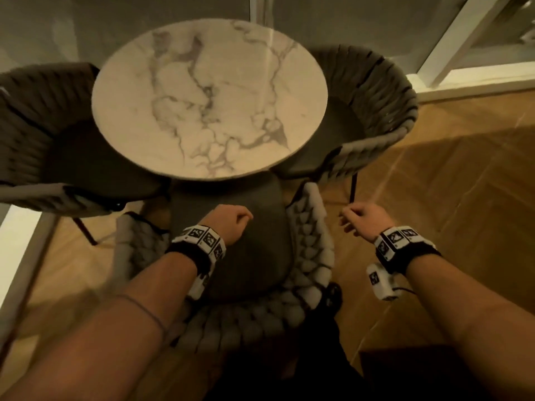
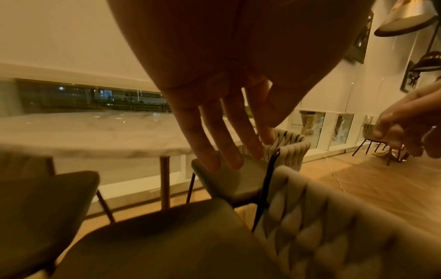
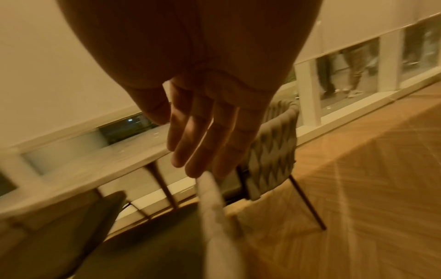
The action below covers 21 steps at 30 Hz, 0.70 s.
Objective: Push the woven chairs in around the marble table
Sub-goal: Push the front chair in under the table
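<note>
A round marble table [image 1: 208, 96] stands in the middle. Three grey woven chairs ring it: one on the left [image 1: 31, 134], one on the right [image 1: 379, 105], and a near one [image 1: 307, 256] right below me, its dark seat [image 1: 231, 204] reaching under the table's edge. My left hand [image 1: 234, 224] hovers over that seat with fingers loosely extended [image 2: 226, 143] and holds nothing. My right hand [image 1: 356, 219] hangs over the floor just right of the near chair's woven arm [image 3: 214, 207]; its fingers [image 3: 198, 147] are straight and empty.
Herringbone wood floor [image 1: 448, 183] spreads to the right. Glass walls with white frames [image 1: 463, 36] close off the back and left. Another chair [image 2: 372, 145] stands farther off by the window, and a thin cable [image 2: 334, 175] lies on the floor.
</note>
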Each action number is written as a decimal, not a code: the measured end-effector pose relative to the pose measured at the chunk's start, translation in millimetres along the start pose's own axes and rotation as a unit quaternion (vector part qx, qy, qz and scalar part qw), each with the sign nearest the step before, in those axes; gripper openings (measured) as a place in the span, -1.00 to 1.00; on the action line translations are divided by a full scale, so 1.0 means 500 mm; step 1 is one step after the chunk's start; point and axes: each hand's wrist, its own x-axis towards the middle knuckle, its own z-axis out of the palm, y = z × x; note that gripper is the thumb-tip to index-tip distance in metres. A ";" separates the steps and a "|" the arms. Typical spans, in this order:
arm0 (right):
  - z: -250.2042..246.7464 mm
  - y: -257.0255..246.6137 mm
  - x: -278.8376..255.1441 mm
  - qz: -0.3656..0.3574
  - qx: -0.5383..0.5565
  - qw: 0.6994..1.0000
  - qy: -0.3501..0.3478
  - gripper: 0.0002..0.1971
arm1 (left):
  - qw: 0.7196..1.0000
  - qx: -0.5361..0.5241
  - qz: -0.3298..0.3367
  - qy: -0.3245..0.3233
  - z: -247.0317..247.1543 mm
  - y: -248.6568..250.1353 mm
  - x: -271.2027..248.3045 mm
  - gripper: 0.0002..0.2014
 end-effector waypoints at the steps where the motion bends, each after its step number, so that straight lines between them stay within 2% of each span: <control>1: 0.036 -0.012 -0.040 -0.014 -0.012 1.000 -0.011 -0.75 | 1.000 0.004 -0.006 -0.012 0.014 -0.027 -0.035 -0.79; 4: 0.132 -0.037 -0.127 -0.062 -0.078 0.994 -0.046 -0.75 | 0.999 0.020 -0.018 -0.041 0.054 -0.080 -0.119 -0.78; 7: 0.230 -0.032 -0.193 -0.117 -0.155 0.975 -0.112 -0.79 | 0.995 0.036 -0.032 -0.083 0.116 -0.124 -0.194 -0.76; 10: 0.309 0.003 -0.232 -0.145 -0.255 0.938 -0.184 -0.77 | 0.988 0.047 -0.040 -0.143 0.188 -0.157 -0.256 -0.72; 14: 0.358 0.050 -0.259 -0.176 -0.386 0.877 -0.226 -0.58 | 0.972 0.109 -0.032 -0.208 0.271 -0.190 -0.328 -0.44; 17: 0.368 0.070 -0.265 -0.180 -0.426 0.860 -0.216 -0.45 | 0.969 0.155 -0.026 -0.191 0.304 -0.204 -0.360 -0.28; 21: 0.377 0.080 -0.258 -0.179 -0.458 0.845 -0.207 -0.44 | 0.969 0.168 -0.079 -0.162 0.331 -0.196 -0.359 -0.35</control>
